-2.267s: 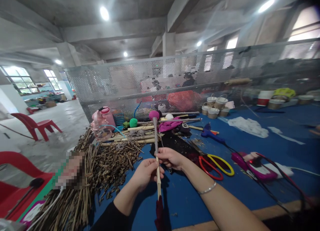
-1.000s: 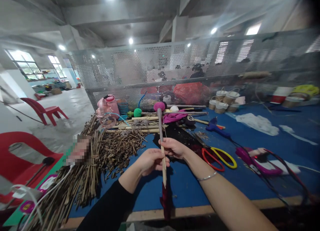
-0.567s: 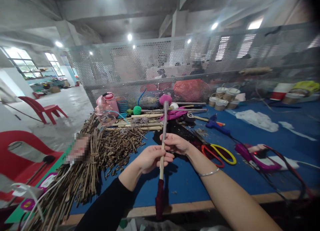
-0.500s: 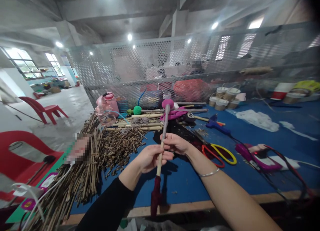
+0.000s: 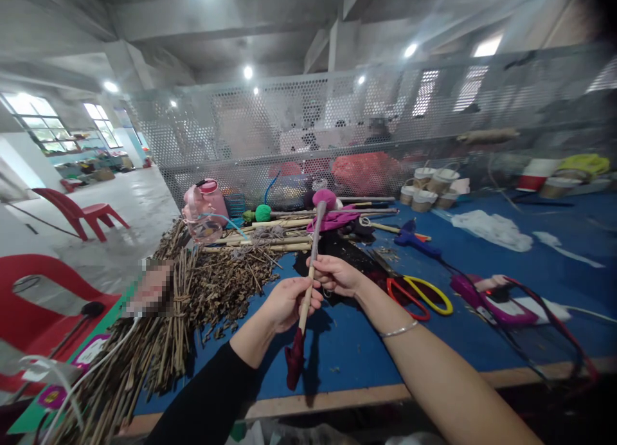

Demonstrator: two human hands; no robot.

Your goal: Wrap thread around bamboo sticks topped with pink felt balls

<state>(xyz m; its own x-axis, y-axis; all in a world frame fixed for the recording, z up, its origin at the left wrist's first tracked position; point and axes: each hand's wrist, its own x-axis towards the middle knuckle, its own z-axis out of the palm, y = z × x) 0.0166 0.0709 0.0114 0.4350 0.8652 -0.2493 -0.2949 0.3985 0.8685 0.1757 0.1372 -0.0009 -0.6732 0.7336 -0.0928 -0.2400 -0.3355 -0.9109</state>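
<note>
Both my hands hold one thin wooden stick [image 5: 312, 255] above the blue table [image 5: 366, 361]. The stick stands nearly upright, leaning a little right at the top. It carries a magenta ball [image 5: 324, 199] at its upper end and a dark red strip of cloth [image 5: 295, 361] hanging from its lower end. My left hand [image 5: 289, 301] is closed around the lower part of the stick. Just above it, my right hand [image 5: 337, 275] pinches the shaft. A silver bracelet [image 5: 400, 331] sits on my right wrist.
A heap of dry twigs and bamboo sticks [image 5: 193, 297] covers the table's left side. Red and yellow scissors [image 5: 419, 294], a blue glue gun [image 5: 414, 239], a pink tool with cables [image 5: 486, 300], a pink jug [image 5: 205, 207], paper cups [image 5: 429, 191] and a perforated metal screen [image 5: 337, 123] lie beyond.
The stick has tilted so its lower end with the red cloth swings left and up; the ball end leans right. Both hands keep their grip.
</note>
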